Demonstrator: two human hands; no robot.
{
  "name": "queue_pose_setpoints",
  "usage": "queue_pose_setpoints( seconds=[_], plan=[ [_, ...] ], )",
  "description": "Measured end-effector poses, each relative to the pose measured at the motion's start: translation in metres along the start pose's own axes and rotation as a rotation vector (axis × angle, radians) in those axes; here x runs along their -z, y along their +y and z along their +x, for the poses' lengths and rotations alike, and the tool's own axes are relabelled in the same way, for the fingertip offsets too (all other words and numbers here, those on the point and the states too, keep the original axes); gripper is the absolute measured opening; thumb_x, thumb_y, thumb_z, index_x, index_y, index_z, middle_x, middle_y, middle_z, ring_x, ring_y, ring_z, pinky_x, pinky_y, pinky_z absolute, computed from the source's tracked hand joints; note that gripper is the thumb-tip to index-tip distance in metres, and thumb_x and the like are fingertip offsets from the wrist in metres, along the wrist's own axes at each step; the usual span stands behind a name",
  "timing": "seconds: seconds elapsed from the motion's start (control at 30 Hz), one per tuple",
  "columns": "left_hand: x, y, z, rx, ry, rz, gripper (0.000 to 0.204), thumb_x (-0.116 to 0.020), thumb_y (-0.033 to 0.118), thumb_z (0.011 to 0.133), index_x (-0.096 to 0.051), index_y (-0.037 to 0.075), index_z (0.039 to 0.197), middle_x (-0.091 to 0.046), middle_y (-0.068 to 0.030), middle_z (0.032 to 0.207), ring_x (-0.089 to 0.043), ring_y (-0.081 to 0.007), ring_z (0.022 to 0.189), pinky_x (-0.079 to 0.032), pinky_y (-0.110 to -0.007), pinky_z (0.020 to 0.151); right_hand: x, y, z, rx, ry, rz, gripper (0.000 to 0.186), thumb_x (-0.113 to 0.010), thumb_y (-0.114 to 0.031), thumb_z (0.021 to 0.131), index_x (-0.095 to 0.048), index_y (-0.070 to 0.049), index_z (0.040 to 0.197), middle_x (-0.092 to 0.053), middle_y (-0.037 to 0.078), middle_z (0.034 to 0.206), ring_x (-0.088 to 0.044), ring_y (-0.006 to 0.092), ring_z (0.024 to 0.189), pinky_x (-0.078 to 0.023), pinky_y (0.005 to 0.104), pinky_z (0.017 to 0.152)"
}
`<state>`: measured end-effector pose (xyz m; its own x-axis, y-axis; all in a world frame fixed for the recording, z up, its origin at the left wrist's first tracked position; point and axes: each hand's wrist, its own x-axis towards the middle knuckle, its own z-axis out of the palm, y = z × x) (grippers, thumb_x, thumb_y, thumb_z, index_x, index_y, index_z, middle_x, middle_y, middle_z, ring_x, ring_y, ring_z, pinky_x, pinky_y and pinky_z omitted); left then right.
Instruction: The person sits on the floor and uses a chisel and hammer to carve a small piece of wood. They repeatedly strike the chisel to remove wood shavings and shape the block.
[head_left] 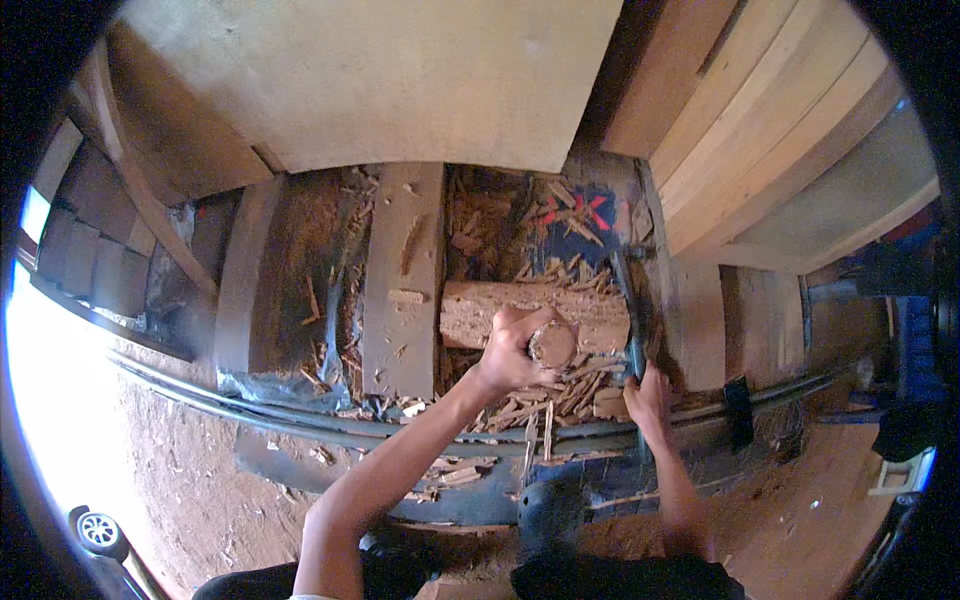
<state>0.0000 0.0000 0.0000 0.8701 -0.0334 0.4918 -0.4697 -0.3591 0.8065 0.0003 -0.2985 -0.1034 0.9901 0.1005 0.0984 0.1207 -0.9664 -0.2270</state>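
My left hand [512, 340] grips an upright piece of wood [550, 345], its round, pale top facing up, over a horizontal log [470, 310]. At the right end of the log, my right hand [650, 395] is closed on the handle of a long, dark blade [628, 310] that points away from me. Split slivers and wood chips [580, 385] are heaped in front of the log and behind it.
Large pale boards [400, 80] and planks [760, 110] stand at the back. Wooden beams [400, 370] flank the log on a low platform with metal rails [300, 415] along its front. Dirt ground [180, 450] shows in front, with a wheel [98, 532] at lower left.
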Motion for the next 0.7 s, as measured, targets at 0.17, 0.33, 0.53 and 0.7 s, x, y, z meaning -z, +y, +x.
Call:
queue_pose_setpoints(
  seconds=[0.17, 0.33, 0.53, 0.7],
  plan=[
    [-0.001, -0.002, 0.009, -0.02, 0.141, 0.012, 0.027, -0.07, 0.02, 0.054, -0.058, 0.006, 0.075, -0.057, -0.009, 0.061, -0.057, -0.0256, 0.053, -0.045, -0.031, 0.056, 0.043, -0.008, 0.008, -0.265, -0.266, 0.704, 0.021, -0.06, -0.024, 0.079, -0.048, -0.007, 0.083, -0.044, 0.002, 0.054, -0.042, 0.012, 0.043, -0.035, 0.0291, 0.038],
    [-0.005, 0.0, 0.009, -0.036, 0.179, -0.066, 0.026, -0.066, 0.018, 0.051, -0.058, 0.005, 0.072, -0.054, -0.0113, 0.062, -0.053, -0.0284, 0.054, -0.043, -0.034, 0.055, 0.129, -0.045, -0.036, -0.696, -0.622, 1.2, 0.022, -0.056, -0.023, 0.082, -0.042, -0.01, 0.073, -0.037, -0.003, 0.046, -0.036, 0.0081, 0.033, -0.029, 0.0242, 0.029],
    [-0.005, 0.011, 0.016, 0.01, 0.01, -0.068, 0.022, -0.064, 0.014, 0.053, -0.055, 0.001, 0.069, -0.05, -0.0147, 0.06, -0.048, -0.0309, 0.052, -0.042, -0.036, 0.054, 0.176, -0.064, -0.085, -0.317, -0.567, 1.394, 0.019, -0.052, -0.015, 0.082, -0.041, -0.007, 0.069, -0.038, 0.001, 0.044, -0.039, 0.0113, 0.033, -0.034, 0.0266, 0.03],
    [-0.003, 0.018, 0.018, 0.413, -0.165, -0.124, 0.035, -0.067, 0.025, 0.053, -0.062, 0.007, 0.081, -0.062, -0.0051, 0.079, -0.054, -0.0224, 0.079, -0.036, -0.037, 0.083, 0.177, -0.054, -0.097, -0.204, -0.609, 1.171, 0.015, -0.057, -0.013, 0.081, -0.047, -0.004, 0.075, -0.045, 0.002, 0.054, -0.042, 0.01, 0.039, -0.037, 0.0256, 0.035]
  ],
)
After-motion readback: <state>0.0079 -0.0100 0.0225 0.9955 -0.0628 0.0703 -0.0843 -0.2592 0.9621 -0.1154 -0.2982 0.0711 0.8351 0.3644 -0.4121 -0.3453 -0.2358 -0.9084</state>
